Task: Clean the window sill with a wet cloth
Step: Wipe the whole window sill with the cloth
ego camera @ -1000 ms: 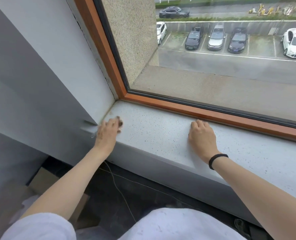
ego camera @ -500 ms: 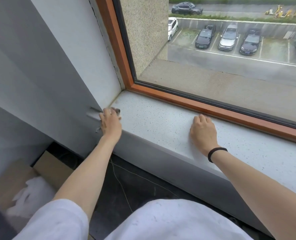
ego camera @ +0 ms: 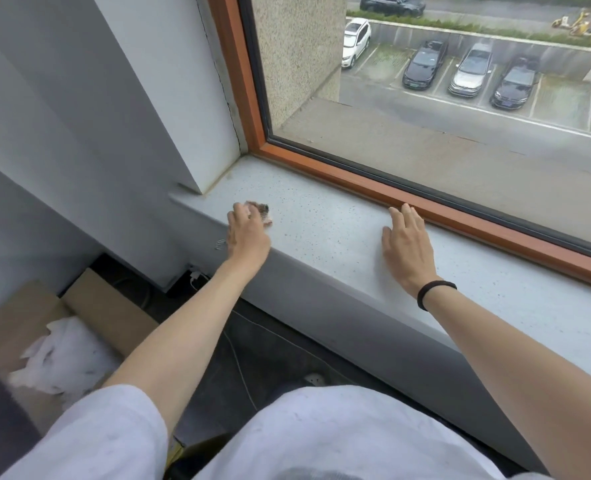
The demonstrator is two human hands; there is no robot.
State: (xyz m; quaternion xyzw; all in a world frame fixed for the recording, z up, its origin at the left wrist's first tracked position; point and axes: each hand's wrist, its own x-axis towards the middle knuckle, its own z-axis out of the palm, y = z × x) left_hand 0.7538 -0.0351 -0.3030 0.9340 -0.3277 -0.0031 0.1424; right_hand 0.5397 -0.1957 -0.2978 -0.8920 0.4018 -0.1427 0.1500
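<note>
The left hand (ego camera: 247, 239) has slid away from the wall corner (ego camera: 197, 133) and now sits further along the window sill (ego camera: 325, 223). Its fingers are together, pressing the cloth (ego camera: 263, 213) flat, and a crumpled end pokes out past the fingertips. The right hand (ego camera: 406, 251) stays flat on the sill well to the right, fingers straight, tips now just beside the wooden window frame (ego camera: 460, 216).
</note>
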